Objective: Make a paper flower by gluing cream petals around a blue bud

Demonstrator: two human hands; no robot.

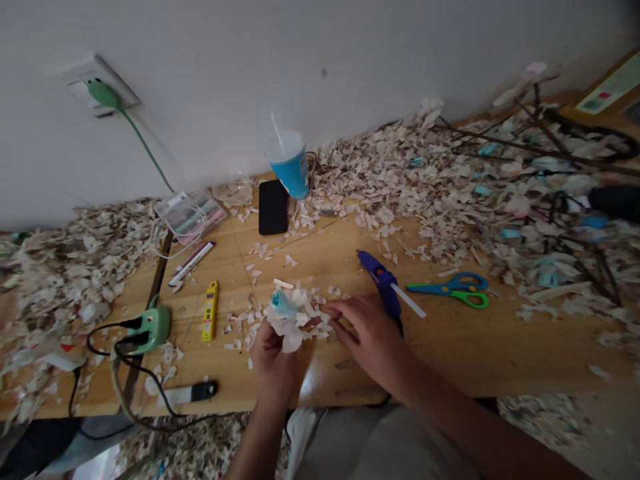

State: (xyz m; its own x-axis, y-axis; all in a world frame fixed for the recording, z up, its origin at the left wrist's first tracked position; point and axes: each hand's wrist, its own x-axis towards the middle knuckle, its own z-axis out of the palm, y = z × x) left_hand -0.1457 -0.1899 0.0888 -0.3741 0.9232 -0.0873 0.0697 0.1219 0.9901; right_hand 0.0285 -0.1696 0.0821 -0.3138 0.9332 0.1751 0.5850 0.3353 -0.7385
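An artificial flower [291, 319] with white petals and a light blue centre is in my left hand [274, 357], whose fingers are closed around its underside. Just to the right, my right hand [367, 337] reaches in with fingers stretched toward the flower's edge and loose pale petals. Its thumb and index finger look slightly apart; whether they touch a petal is hard to make out. Close beyond that hand lies a purple glue gun [383, 280] with a white glue stick poking out. Blue and green scissors [453, 289] rest farther right.
Petals [380, 177] are heaped along the wall. Branches [550, 133] lie at the right. A blue cup [293, 167] stands behind a black phone [273, 208]. Leftward are a yellow box cutter [210, 311], a scraper [187, 393], pens [193, 263] and a green power strip [156, 328] with cables.
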